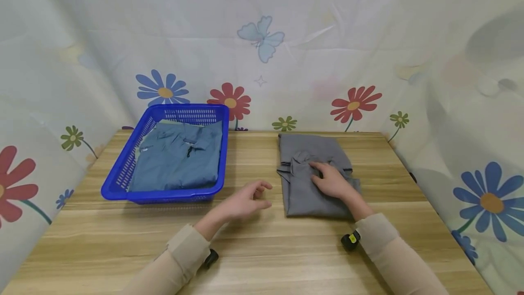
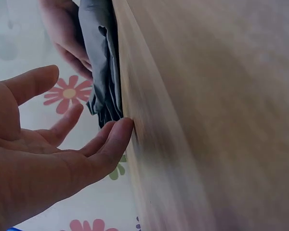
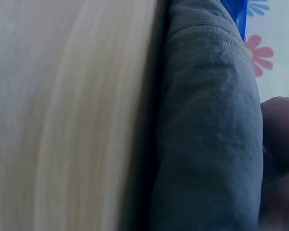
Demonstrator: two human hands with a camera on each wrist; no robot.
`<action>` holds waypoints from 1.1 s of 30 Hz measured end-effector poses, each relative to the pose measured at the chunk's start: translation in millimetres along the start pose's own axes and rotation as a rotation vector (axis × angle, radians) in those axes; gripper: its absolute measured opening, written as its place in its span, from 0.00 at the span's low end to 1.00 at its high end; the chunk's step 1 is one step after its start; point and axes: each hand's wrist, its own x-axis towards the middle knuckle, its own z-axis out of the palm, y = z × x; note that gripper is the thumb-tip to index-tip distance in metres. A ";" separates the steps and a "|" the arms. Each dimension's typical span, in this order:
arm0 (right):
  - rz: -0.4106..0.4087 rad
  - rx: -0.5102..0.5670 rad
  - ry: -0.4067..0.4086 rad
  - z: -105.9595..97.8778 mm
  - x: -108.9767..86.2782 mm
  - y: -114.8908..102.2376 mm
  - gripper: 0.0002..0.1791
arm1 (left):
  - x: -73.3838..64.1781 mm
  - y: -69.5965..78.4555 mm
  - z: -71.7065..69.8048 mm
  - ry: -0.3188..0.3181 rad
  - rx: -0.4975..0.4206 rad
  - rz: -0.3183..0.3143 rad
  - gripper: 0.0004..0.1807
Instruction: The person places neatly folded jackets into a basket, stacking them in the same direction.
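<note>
A folded grey garment [image 1: 307,195] lies on the right half of the table, its upper layer bunched near the middle. My right hand [image 1: 332,182] rests on top of it, thumb and forefinger apart on the cloth. In the right wrist view the garment's thick folded side [image 3: 209,130] fills the middle, and only part of that hand [image 3: 282,139] shows at the right edge. Left of the garment, my left hand [image 1: 247,200] hovers low over the table, loosely bent and holding nothing. The left wrist view shows its fingers [image 2: 111,147] spread apart, with the garment beyond.
A blue plastic basket [image 1: 107,190] stands on the left of the wooden table [image 1: 262,249]. Inside lies a folded blue-grey garment [image 1: 176,163] with a small black zip pull. A flower-printed white cloth [image 1: 303,76] hangs behind the table and along both sides.
</note>
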 end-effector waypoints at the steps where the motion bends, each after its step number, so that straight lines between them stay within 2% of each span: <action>1: -0.010 -0.003 -0.003 1.2 0.6 -2.1 0.26 | 0.8 -0.3 -0.5 0.005 0.001 -0.008 0.24; 11: -0.031 0.009 -0.024 15.0 8.0 -24.3 0.26 | 11.6 -1.9 -6.8 0.102 -0.031 -0.082 0.28; 20: -0.069 0.023 -0.044 28.8 12.3 -47.4 0.26 | 22.6 -2.4 -9.0 0.181 -0.052 -0.108 0.32; 25: -0.094 0.042 -0.069 31.8 12.1 -56.1 0.26 | 26.2 -2.7 -11.6 0.224 -0.023 -0.113 0.34; 28: -0.122 0.065 -0.045 30.6 9.4 -57.5 0.25 | 27.6 -4.4 -13.0 0.254 0.027 -0.141 0.35; 33: -0.206 0.110 0.070 21.0 3.2 -49.4 0.21 | 31.0 -7.5 -16.3 0.291 0.114 -0.173 0.35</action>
